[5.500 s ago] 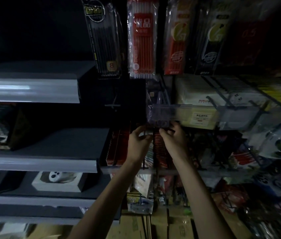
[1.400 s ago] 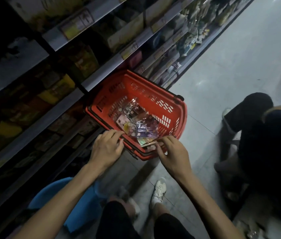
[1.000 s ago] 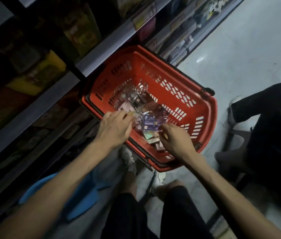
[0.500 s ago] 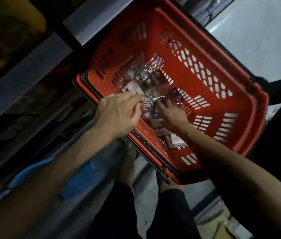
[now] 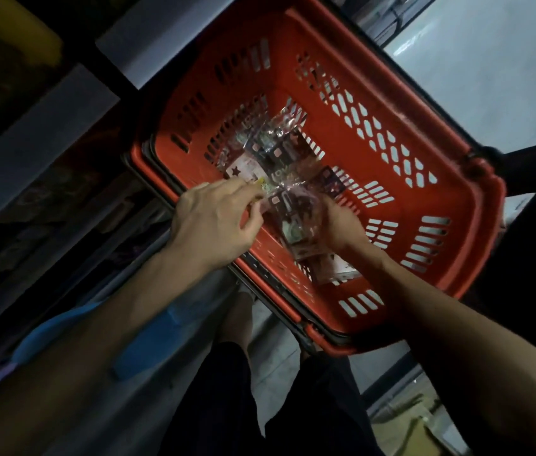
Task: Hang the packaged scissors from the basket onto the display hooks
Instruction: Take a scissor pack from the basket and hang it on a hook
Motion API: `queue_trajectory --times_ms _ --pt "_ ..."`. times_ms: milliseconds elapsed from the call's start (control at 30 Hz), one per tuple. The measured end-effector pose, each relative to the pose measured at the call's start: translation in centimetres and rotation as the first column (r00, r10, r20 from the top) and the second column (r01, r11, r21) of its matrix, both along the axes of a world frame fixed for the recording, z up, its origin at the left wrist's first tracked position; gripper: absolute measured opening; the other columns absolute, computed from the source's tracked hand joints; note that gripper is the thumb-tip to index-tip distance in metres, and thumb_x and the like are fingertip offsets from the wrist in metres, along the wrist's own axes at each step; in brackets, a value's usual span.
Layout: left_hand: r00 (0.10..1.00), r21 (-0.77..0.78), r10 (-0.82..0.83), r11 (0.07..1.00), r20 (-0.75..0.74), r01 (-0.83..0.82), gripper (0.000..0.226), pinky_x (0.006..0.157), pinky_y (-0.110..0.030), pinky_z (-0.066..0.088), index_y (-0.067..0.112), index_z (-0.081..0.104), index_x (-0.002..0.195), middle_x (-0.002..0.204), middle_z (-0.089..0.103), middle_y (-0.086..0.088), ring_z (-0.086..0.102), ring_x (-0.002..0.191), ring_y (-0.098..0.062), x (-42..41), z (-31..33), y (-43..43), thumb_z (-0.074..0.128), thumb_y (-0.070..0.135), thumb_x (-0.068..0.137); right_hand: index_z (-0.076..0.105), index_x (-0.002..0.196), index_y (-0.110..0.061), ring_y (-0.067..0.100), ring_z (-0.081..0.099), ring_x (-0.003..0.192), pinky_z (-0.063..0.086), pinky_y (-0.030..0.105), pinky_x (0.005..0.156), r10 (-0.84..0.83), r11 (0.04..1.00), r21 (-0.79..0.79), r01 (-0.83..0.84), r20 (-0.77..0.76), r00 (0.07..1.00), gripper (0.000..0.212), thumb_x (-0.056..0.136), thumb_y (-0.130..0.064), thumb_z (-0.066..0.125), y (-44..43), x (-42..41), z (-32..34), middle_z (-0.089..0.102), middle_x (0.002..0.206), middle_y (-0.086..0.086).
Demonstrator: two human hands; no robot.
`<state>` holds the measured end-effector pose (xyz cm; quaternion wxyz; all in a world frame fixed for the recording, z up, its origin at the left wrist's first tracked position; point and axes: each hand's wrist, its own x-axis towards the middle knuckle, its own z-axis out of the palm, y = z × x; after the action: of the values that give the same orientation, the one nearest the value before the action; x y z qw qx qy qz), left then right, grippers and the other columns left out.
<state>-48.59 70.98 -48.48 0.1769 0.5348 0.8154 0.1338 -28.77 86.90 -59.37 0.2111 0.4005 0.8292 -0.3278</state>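
I am looking down into the red basket [image 5: 391, 103], where the shiny packs [image 5: 269, 153] are lying in a heap. The left hand [image 5: 214, 222] is pinching the top edge of one pack of scissors [image 5: 296, 218] to pull it free. The right hand [image 5: 342, 225] is steadying it from the side, but its fingers are hidden, so I cannot tell its grip. A moment ago both hands were only reaching in; now this pack is coming up.

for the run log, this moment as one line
left hand: pinches scissors packet corner | right hand: holds its lower end | red basket: more packets inside | hooks: unseen
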Motion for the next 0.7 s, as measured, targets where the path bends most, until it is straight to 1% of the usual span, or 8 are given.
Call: queue_trajectory --times_ms 67,133,267,367,433,533,600,700 --pt "0.998 -0.01 0.011 1.0 0.056 -0.01 0.028 0.078 -0.029 0.045 0.02 0.075 0.122 0.111 0.073 0.003 0.07 0.093 -0.019 0.0 0.5 0.2 0.061 0.034 0.102 0.04 0.143 -0.013 0.038 0.069 0.102 0.052 0.04 0.088 -0.343 0.939 -0.062 0.338 -0.11 0.933 0.047 0.1 -0.016 0.059 0.0 -0.7 2.1 0.071 0.115 0.01" --pt "0.979 -0.018 0.047 0.999 0.197 -0.045 0.04 0.088 -0.032 0.052 0.02 0.069 0.133 0.125 0.07 0.001 0.068 0.107 -0.018 -0.1 1.1 0.6 0.061 0.042 0.101 0.042 0.133 -0.014 0.023 0.067 0.104 0.053 0.052 0.102 -0.642 0.76 -0.269 0.592 -0.17 0.747 0.029 0.107 -0.022 0.052 0.0 -1.9 4.5 0.065 0.109 -0.006" --pt "0.717 -0.105 0.248 0.965 0.651 -0.238 0.073 0.111 -0.036 0.047 0.034 0.044 0.156 0.155 0.051 0.002 0.054 0.137 -0.009 0.3 2.7 2.4 0.057 0.07 0.094 0.063 0.122 -0.015 0.016 0.068 0.107 0.055 0.049 0.101 -0.737 0.667 -0.465 0.582 -0.3 0.605 0.02 0.102 -0.02 0.062 -0.8 -4.3 10.0 0.07 0.118 -0.001" --pt "0.35 -0.172 0.311 0.911 0.884 -0.375 0.044 0.084 -0.011 0.052 0.03 0.058 0.139 0.124 0.069 0.007 0.069 0.1 0.007 1.6 4.0 4.2 0.06 0.053 0.102 0.075 0.114 -0.019 0.018 0.072 0.098 0.055 0.044 0.098 -0.857 0.431 -0.795 0.427 -0.212 0.469 0.022 0.102 -0.027 0.058 -2.7 -5.9 14.2 0.076 0.115 0.005" --pt "0.272 -0.171 0.339 0.851 0.9 -0.497 0.023 0.059 -0.012 0.052 0.019 0.064 0.122 0.097 0.073 -0.005 0.069 0.065 0.002 1.9 4.3 4.8 0.066 0.033 0.104 0.075 0.114 -0.012 0.017 0.071 0.106 0.048 0.045 0.112 -0.93 0.194 -0.912 0.362 -0.053 0.364 0.034 0.106 -0.022 0.044 -3.8 -6.4 15.4 0.075 0.119 0.009" --pt "0.394 -0.098 0.405 0.789 0.825 -0.606 0.014 0.073 -0.031 0.06 0.025 0.069 0.112 0.092 0.078 0.002 0.074 0.076 -0.009 0.8 3.1 4.5 0.07 0.016 0.101 0.068 0.126 0.0 0.025 0.07 0.117 0.049 0.039 0.109 -0.952 0.161 -0.886 0.434 -0.024 0.305 0.038 0.103 -0.017 0.043 -3.5 -5.9 14.7 0.072 0.126 0.016" --pt "0.486 -0.038 0.417 0.787 0.768 -0.615 0.015 0.077 -0.025 0.057 0.027 0.072 0.106 0.092 0.079 0.015 0.073 0.083 -0.002 -0.3 2.5 4.1 0.07 0.013 0.101 0.068 0.123 0.002 0.031 0.073 0.105 0.054 0.04 0.099 -0.975 0.104 -0.831 0.546 0.022 0.22 0.034 0.102 -0.016 0.047 -2.2 -5.2 13.3 0.075 0.115 0.02" --pt "0.612 0.009 0.448 0.803 0.652 -0.596 0.009 0.074 -0.032 0.059 0.021 0.074 0.107 0.094 0.079 0.009 0.075 0.086 -0.01 -1.3 1.4 3.3 0.069 0.018 0.1 0.07 0.112 0.0 0.021 0.073 0.072 0.059 0.031 0.074 -0.985 0.059 -0.656 0.753 0.083 0.149 0.024 0.099 -0.009 0.052 -0.3 -3.8 9.2 0.078 0.086 0.013"
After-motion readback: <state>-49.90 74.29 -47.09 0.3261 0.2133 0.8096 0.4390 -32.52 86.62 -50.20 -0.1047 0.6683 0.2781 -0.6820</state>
